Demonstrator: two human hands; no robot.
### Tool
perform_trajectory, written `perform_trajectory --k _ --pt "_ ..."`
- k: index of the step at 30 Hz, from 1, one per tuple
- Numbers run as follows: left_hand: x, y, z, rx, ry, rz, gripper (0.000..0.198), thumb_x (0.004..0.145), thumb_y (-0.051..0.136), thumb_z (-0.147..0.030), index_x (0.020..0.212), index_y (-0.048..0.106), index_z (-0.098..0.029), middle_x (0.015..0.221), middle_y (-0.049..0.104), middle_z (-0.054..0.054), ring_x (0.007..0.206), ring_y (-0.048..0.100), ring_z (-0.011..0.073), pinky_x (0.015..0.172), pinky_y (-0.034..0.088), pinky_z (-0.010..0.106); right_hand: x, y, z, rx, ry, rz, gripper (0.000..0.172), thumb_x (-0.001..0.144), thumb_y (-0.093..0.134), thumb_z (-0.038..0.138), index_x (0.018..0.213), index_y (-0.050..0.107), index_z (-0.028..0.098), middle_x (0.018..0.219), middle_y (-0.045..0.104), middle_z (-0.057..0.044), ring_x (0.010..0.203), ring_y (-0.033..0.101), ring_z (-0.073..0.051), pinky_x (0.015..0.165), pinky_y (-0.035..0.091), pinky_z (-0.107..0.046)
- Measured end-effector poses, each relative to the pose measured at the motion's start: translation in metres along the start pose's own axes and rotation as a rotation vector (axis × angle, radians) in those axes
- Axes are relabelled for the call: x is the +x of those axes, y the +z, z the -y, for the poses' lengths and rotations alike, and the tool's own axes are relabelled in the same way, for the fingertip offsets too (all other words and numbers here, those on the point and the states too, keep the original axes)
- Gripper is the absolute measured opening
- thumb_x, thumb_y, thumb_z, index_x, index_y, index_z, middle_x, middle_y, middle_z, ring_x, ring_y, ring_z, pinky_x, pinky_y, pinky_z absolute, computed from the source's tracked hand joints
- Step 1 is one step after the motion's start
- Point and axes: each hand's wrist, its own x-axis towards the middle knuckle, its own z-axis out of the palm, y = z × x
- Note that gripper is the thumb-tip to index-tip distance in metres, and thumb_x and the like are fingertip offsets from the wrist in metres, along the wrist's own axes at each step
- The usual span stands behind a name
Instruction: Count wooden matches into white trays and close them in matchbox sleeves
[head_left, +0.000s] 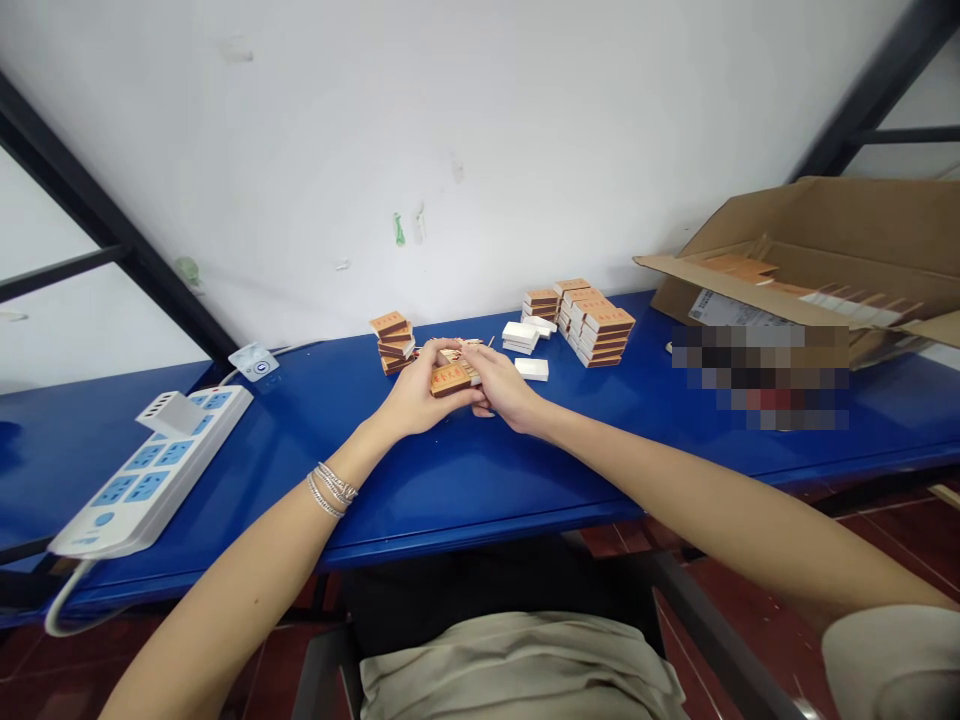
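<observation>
My left hand (412,396) is closed around an orange-and-brown matchbox (450,379) with red lettering on top. At the box's right end, where a pale inner part shows, my right hand (511,390) has its fingers closed; how they grip there is partly hidden. Loose matches (471,343) lie just behind the box, mostly covered by my hands. Behind my left hand stands a small uneven stack of matchboxes (388,325). To the right of my right hand are white inner trays (519,334), and a single white tray (532,369) lies closer to me.
Neat stacks of matchboxes (600,320) stand near the wall. An opened cardboard box (720,270) with more matchboxes sits at the right of the blue table (480,480). A power strip (161,465) with a plugged-in adapter lies left, its cable hanging over the front edge.
</observation>
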Motion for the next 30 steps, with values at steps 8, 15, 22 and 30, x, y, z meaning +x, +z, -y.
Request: perform_trajectory --k 8,15,22,30 --pt "0.0 -0.007 -0.003 0.099 0.057 0.038 0.077 0.069 0.081 -0.045 0.131 0.041 -0.02 0.124 0.058 0.014 0.107 0.062 0.0276 0.092 0.048 0.042 0.005 -0.006 -0.002 0.02 -0.001 0.068 0.04 0.09 0.048 0.061 0.093 0.053 0.022 0.07 0.059 0.001 0.049 0.054 -0.012 0.04 0.042 -0.022" --pt "0.0 -0.002 0.0 0.093 0.116 0.036 0.076 0.072 0.08 -0.043 0.133 0.041 -0.02 0.131 0.054 0.016 0.119 0.055 0.0296 0.1 0.044 0.045 -0.004 0.001 0.003 0.156 0.005 0.244 0.043 0.094 0.041 0.06 0.103 0.06 0.022 0.091 0.069 -0.005 0.086 0.066 -0.018 0.075 0.053 -0.028" --pt "-0.001 0.004 -0.002 0.094 0.109 0.0 0.071 0.074 0.078 -0.039 0.132 0.041 -0.02 0.128 0.057 0.014 0.114 0.057 0.0273 0.098 0.045 0.044 -0.006 0.004 0.005 0.244 0.056 0.342 0.037 0.099 0.033 0.048 0.11 0.058 0.023 0.094 0.069 -0.003 0.081 0.064 -0.016 0.07 0.051 -0.026" --pt "0.002 0.0 -0.006 0.084 0.055 -0.104 0.058 0.079 0.074 -0.035 0.126 0.044 -0.019 0.104 0.063 0.007 0.096 0.062 0.0215 0.089 0.048 0.038 0.002 -0.006 0.012 0.253 0.052 0.27 0.025 0.085 0.043 0.022 0.103 0.061 0.022 0.09 0.068 -0.001 0.072 0.06 -0.013 0.065 0.05 -0.023"
